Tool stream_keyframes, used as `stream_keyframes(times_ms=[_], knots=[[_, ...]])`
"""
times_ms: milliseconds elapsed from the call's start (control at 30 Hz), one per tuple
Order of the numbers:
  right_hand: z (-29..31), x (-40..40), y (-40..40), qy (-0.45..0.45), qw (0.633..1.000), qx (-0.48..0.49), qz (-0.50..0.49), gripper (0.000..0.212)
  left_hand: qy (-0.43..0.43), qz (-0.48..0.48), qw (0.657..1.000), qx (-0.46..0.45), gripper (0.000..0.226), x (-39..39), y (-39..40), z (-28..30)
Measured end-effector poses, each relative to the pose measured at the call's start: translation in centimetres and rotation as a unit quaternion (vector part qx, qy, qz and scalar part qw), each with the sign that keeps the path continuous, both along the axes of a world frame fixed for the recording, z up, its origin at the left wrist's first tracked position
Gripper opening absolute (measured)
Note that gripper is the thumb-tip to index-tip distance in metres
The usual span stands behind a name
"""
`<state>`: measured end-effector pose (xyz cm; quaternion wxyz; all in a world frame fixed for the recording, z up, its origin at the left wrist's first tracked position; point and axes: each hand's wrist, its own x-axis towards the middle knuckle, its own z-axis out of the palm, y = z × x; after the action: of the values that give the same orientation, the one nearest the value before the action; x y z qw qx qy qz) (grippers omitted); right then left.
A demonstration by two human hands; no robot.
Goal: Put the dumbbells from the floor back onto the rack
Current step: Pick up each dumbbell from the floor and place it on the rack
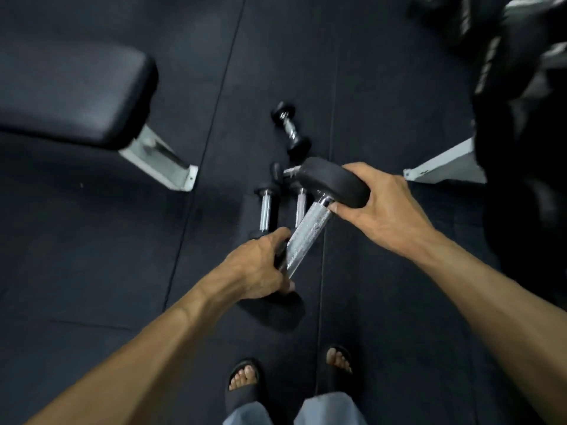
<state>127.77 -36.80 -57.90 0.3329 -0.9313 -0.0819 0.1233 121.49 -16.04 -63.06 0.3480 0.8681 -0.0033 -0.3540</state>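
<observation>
Carrying one big dumbbell [310, 222] in both hands right now, up off the floor [92, 240] and tilted: right hand [383, 207] wrapped around the upper black head, left hand [260, 265] closed around the lower end, fingers hooked under it. Looks like still early-to-mid job, judging by at least three smaller dumbbells [291, 130] lying on the mat just beyond, near the bench [70, 93]. Still gotta swing this one over to the rack [506, 72] at the right, blurry but apparently loaded, then come back for the rest.
</observation>
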Motion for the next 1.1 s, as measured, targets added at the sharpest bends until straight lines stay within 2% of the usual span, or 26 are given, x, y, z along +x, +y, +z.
stream_keyframes(times_ms=[200, 267, 367, 533, 733, 1100], knots=[[16.7, -0.1, -4.5, -0.107, 0.993, -0.005, -0.043, 0.040, -0.106, -0.052, 0.993, -0.022, 0.067, 3.0, -3.7, 15.5], [21.3, -0.7, -6.7, -0.146, 0.987, -0.013, -0.059, 0.041, -0.141, -0.069, 0.987, -0.030, 0.059, 3.8, -5.7, 19.8], [26.8, -2.1, -10.6, -0.202, 0.975, -0.029, -0.091, 0.046, -0.173, -0.094, 0.979, -0.045, 0.052, 4.2, -9.8, 25.2], [33.9, -5.7, -19.4, -0.227, 0.962, -0.057, -0.139, 0.048, -0.189, -0.146, 0.968, -0.076, 0.048, 2.9, -19.1, 31.4], [38.8, -11.8, -33.3, -0.221, 0.951, -0.078, -0.204, 0.038, -0.180, -0.244, 0.946, -0.111, 0.050, 0.4, -34.4, 35.2], [39.3, -22.3, -58.5, -0.141, 0.903, -0.126, -0.385, 0.047, -0.139, -0.408, 0.894, -0.123, 0.067, -4.4, -62.8, 36.5]])
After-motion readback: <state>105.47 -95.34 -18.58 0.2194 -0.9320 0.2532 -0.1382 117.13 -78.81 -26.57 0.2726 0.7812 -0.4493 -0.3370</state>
